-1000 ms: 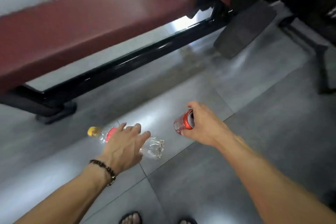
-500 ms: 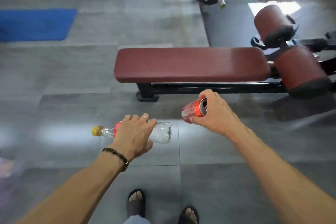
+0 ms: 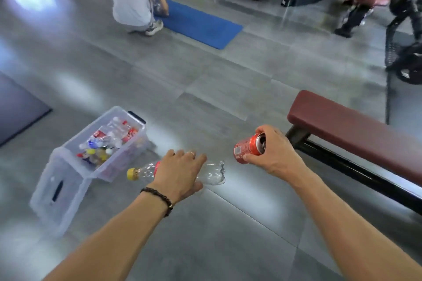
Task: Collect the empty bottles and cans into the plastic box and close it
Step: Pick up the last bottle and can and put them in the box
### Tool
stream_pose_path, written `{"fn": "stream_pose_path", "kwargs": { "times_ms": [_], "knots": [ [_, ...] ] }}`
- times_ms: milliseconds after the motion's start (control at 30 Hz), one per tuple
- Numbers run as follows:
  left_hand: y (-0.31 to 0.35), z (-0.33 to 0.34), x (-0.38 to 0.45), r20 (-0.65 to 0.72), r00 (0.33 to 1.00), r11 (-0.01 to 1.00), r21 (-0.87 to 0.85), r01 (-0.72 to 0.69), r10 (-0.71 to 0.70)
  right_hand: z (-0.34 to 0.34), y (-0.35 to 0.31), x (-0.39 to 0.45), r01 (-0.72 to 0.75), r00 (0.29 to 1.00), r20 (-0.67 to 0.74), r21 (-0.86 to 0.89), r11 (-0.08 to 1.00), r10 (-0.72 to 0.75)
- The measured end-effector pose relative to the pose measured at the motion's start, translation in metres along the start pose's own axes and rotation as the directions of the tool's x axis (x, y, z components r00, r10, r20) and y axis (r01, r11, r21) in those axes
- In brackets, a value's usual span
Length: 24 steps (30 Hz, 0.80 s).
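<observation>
My left hand (image 3: 180, 173) grips a clear plastic bottle (image 3: 212, 174) with a yellow cap and red label, held sideways above the floor. My right hand (image 3: 272, 155) holds a red can (image 3: 246, 149) tipped on its side, its open top facing me. The clear plastic box (image 3: 137, 143) stands open on the floor to the left of my hands, with several bottles and cans inside. Its clear lid (image 3: 57, 191) hangs down from the box's near end onto the floor.
A dark red padded bench (image 3: 356, 134) on a black frame stands at the right. A person crouches by a blue mat (image 3: 201, 23) at the back. Gym machines line the far side. A dark mat (image 3: 16, 105) lies at the left edge.
The view has swung left and up from the bench, bringing the open box and the crouching person into sight. Both hands keep hold of the bottle and the can.
</observation>
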State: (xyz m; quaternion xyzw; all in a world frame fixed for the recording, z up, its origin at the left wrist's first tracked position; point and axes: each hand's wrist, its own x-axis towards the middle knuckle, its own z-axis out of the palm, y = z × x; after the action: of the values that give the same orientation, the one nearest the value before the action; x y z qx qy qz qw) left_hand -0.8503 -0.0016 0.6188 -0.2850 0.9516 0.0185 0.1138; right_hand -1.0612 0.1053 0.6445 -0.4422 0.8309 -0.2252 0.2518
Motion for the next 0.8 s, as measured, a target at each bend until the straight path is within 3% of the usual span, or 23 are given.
{"fn": "stream_pose_path", "kwargs": {
  "times_ms": [200,367,567,800],
  "knots": [
    [-0.184,0.024,-0.082,0.0,0.982,0.981,-0.036,0.189,-0.19,0.123,-0.163,0.056,0.123,0.982,0.151,-0.028,0.992,-0.118],
    [-0.294,0.052,-0.109,0.024,0.955,0.951,-0.083,0.297,-0.296,0.206,-0.253,0.105,0.214,0.951,0.234,-0.022,0.977,-0.203],
    [-0.387,0.106,-0.071,0.064,0.94,0.928,-0.148,0.342,-0.336,0.289,-0.296,0.188,0.213,0.938,0.277,0.01,0.977,-0.207],
    [-0.494,0.224,0.049,0.098,0.938,0.901,-0.26,0.346,-0.332,0.425,-0.286,0.351,0.153,0.939,0.315,-0.021,0.988,-0.139]
  ]
}}
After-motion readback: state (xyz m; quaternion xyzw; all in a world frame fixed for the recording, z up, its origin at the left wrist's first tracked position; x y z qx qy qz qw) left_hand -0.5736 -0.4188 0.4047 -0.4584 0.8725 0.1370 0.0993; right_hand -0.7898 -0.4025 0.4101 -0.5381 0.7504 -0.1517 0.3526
